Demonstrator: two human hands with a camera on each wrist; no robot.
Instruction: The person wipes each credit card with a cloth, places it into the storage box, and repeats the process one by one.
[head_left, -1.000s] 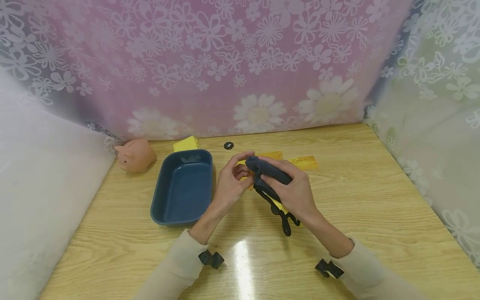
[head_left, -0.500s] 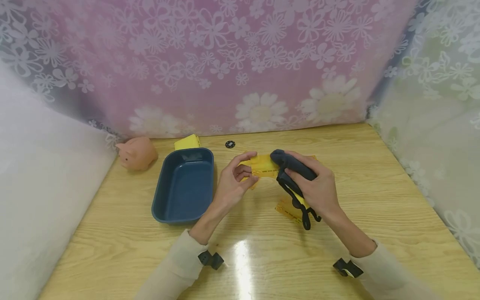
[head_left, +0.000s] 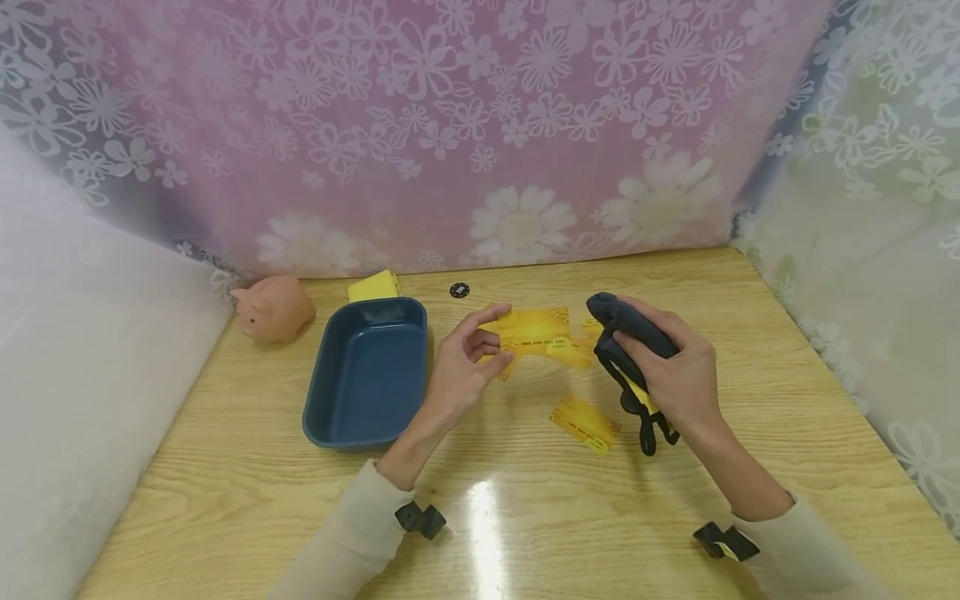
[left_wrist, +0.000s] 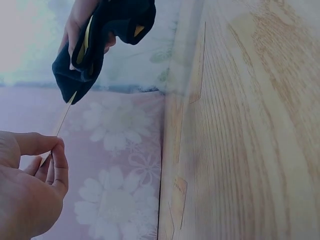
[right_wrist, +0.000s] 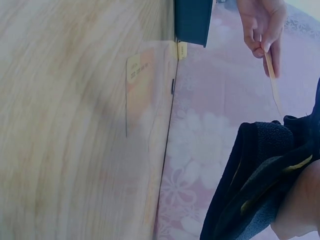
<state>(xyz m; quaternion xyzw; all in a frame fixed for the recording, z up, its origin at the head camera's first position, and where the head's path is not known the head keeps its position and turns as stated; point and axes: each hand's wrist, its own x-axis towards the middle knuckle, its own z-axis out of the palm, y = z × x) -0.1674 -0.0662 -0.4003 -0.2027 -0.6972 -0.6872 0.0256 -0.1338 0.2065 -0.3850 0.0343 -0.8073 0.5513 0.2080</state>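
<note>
Yellow card (head_left: 534, 327) is pinched at its left edge by the left hand (head_left: 467, 371); right hand (head_left: 681, 375) grips dark cloth (head_left: 633, 327).

The head view is bright and fairly even, its shadows soft, with wide-angle stretching toward the edges; a white streak of glare (the strongest highlight there) crosses the pale wood-grain surface (head_left: 225, 508), and a faint gleam shows inside the deep blue rectangular plastic tub (head_left: 366, 383). Both wrist views are bluish and hazy. The left one washes out at upper left and sinks the dark navy fabric pouch (left_wrist: 107, 20) toward black; the right one smears the flat yellow-orange printed card (right_wrist: 140, 82).
</note>
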